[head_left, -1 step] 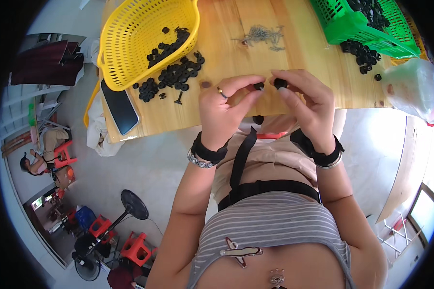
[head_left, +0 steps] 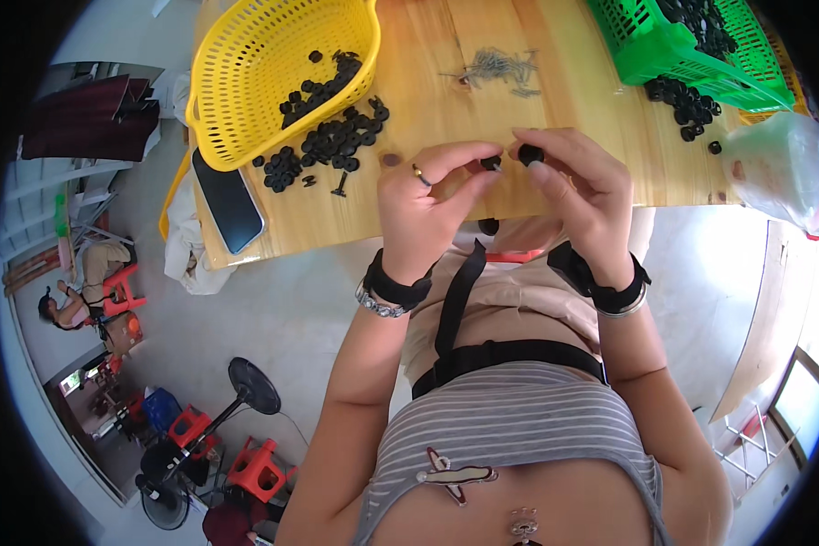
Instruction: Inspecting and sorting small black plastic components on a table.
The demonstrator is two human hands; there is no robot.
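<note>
Between the thumb and forefinger of my left hand [head_left: 428, 196] is a small black plastic piece [head_left: 491, 164]. My right hand [head_left: 587, 187] pinches a rounder black cap-like piece [head_left: 530, 155], level with the first one and a small gap away from it. Both hands are over the near edge of the wooden table [head_left: 446, 109]. Left of them lies a heap of black round pieces [head_left: 341, 138], with a black pin-shaped piece [head_left: 339, 185] at its near side. Beyond my hands is a loose pile of thin silvery screws or pins [head_left: 500, 68].
A yellow basket [head_left: 227, 96] holding black pieces stands at the left, beside a dark-screened phone [head_left: 227, 200]. At the far right are a green basket [head_left: 642, 59], more black pieces [head_left: 687, 109] and a clear plastic bag [head_left: 778, 155]. A fan [head_left: 253, 387] and red stools [head_left: 257, 469] stand behind left.
</note>
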